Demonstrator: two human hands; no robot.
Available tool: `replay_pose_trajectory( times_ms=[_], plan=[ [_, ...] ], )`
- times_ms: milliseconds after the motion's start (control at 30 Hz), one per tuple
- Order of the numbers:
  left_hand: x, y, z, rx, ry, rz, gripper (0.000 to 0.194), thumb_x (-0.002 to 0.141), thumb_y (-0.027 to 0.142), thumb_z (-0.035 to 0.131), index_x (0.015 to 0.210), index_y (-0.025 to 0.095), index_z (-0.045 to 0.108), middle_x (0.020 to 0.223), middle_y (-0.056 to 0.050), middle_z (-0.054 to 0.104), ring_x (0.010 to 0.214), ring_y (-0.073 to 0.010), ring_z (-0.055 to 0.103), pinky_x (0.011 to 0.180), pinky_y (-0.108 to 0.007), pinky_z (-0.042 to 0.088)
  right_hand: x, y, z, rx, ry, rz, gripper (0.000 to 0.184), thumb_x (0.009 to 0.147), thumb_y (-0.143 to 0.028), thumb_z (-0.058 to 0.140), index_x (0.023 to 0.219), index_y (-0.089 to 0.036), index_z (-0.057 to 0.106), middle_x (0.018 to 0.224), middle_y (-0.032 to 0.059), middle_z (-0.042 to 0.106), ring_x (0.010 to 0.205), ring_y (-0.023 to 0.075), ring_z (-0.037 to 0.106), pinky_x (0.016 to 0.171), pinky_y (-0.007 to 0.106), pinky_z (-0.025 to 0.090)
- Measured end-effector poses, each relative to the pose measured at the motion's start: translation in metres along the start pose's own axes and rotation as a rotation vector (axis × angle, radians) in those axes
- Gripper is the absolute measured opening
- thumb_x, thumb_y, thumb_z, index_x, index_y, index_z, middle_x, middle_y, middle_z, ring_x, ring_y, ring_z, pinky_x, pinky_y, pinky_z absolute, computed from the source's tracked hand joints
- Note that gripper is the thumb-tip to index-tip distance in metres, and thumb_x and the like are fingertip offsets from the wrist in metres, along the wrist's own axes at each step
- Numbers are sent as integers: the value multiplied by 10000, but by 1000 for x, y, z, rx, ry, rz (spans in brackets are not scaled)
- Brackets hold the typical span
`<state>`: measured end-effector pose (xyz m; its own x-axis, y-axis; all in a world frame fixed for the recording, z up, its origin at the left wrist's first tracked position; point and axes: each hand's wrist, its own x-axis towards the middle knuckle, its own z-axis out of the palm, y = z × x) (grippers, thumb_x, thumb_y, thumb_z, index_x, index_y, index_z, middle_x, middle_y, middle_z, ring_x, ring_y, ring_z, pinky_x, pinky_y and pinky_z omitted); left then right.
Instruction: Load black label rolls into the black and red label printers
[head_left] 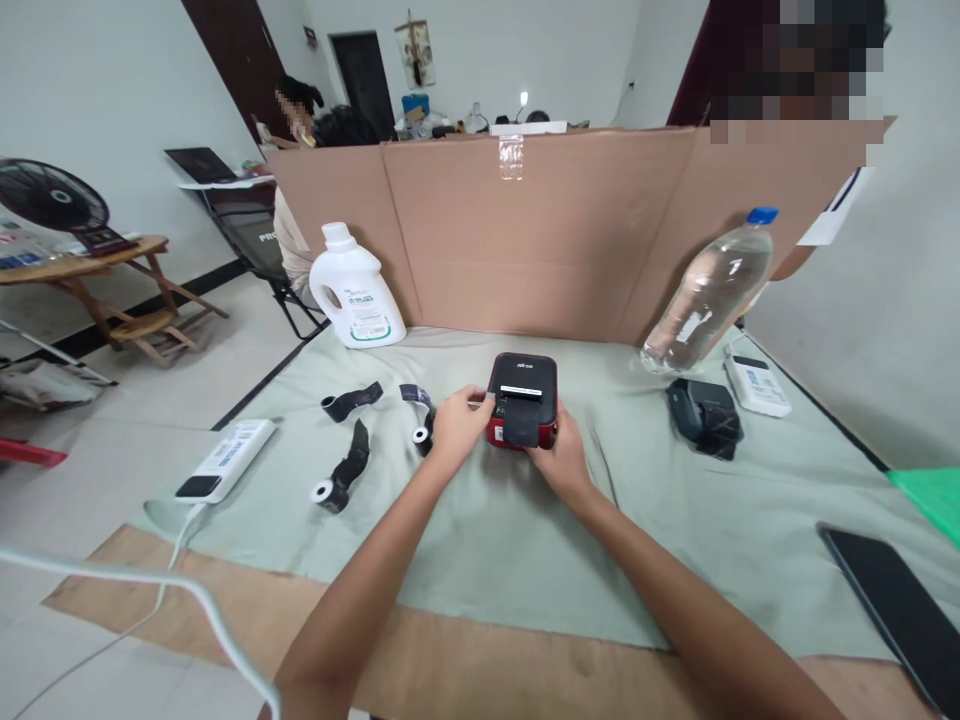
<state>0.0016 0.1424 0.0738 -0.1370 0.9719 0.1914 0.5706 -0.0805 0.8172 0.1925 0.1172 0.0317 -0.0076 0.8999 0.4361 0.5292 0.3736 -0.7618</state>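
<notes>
We find the black-and-red printer (523,375) near the middle of the pale green cloth (480,560), between two hands that grasp it from either side. The left hand (462,422) has its fingers bent inward, their tips against the printer's left side; the right hand (564,462) curls round the right front corner, and we cannot make out all of its fingers, since some are hidden by the printer. A dark strip (520,424) hangs down over the printer's front. We see small white lettering on its top, too tiny for us to read. Left of it lie three black paper rolls (341,490), tails loose, one partly behind the left hand. Farther off, the white jug (360,290) bears a label with green print that we cannot decipher, and the clear bottle (709,295) leans by the cardboard panel (540,240). On the folding chair (251,235) we read "PRO", the rest covered. The black tablet (892,600) is cut off at the lower right, and the panel hides much of two people behind it.
</notes>
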Motion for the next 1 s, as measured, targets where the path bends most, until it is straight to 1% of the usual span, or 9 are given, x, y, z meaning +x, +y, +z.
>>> replay_pose_trajectory(
  times_ms=[133, 233, 333, 467, 600, 700, 833, 933, 1000],
  plan=[
    [17, -3, -6, -72, -103, -42, 217, 828, 291, 578, 632, 211, 531, 661, 15, 595, 687, -163, 556, 687, -271, 415, -4, 5, 3, -3, 10, -10, 759, 868, -548, 667, 1516, -251, 407, 1441, 140, 591, 1324, 337, 554, 1096, 513, 467],
    [21, 1, -7, -240, -202, -157, 205, 785, 251, 549, 606, 213, 458, 594, 37, 461, 617, -139, 449, 603, -259, 343, -5, 5, 3, -28, -12, 10, 785, 885, -570, 635, 1550, -257, 361, 1502, 148, 540, 1378, 347, 511, 1113, 526, 452],
    [20, 4, -8, -348, -268, -264, 211, 758, 279, 570, 620, 219, 421, 577, 46, 395, 565, -126, 373, 553, -264, 274, -6, 6, 3, -26, -23, 18, 783, 891, -550, 627, 1560, -263, 341, 1516, 140, 524, 1388, 338, 497, 1138, 523, 431],
    [20, 4, -7, -427, -292, -328, 285, 762, 312, 585, 620, 220, 355, 558, 58, 325, 509, -98, 266, 525, -262, 205, -6, 9, 4, 3, -10, 0, 778, 888, -513, 638, 1556, -241, 347, 1514, 147, 513, 1389, 328, 485, 1165, 515, 403],
    [18, 1, -1, -475, -276, -334, 327, 759, 327, 614, 629, 220, 333, 559, 68, 319, 497, -80, 244, 514, -246, 199, -7, 15, 8, 19, 5, 4, 811, 880, -537, 664, 1560, -228, 348, 1498, 162, 517, 1390, 350, 474, 1159, 552, 400],
    [15, -2, 3, -502, -241, -286, 318, 761, 319, 614, 631, 219, 341, 560, 74, 324, 505, -81, 262, 515, -235, 224, -7, 20, 11, 35, 41, 2, 834, 854, -540, 718, 1546, -216, 383, 1463, 169, 539, 1371, 365, 484, 1143, 577, 411],
    [17, -4, -1, -358, -128, -95, 298, 805, 288, 593, 611, 210, 380, 568, 60, 381, 556, -100, 364, 568, -235, 316, -6, 23, 14, 65, 59, 13, 828, 856, -498, 741, 1552, -213, 394, 1451, 163, 542, 1349, 349, 491, 1145, 566, 418],
    [32, 1, -9, -114, -45, 84, 241, 887, 321, 573, 684, 200, 525, 661, 20, 562, 662, -136, 512, 682, -259, 422, -6, 23, 13, 74, 49, 19, 846, 855, -500, 744, 1566, -216, 382, 1461, 162, 534, 1350, 346, 487, 1149, 560, 419],
    [47, 7, -13, 30, -82, 175, 185, 925, 330, 557, 851, 197, 663, 839, -25, 704, 786, -173, 609, 798, -293, 478, -6, 24, 13, 76, 42, 15, 851, 858, -510, 738, 1569, -210, 379, 1462, 167, 534, 1349, 347, 489, 1146, 560, 423]
  ],
)
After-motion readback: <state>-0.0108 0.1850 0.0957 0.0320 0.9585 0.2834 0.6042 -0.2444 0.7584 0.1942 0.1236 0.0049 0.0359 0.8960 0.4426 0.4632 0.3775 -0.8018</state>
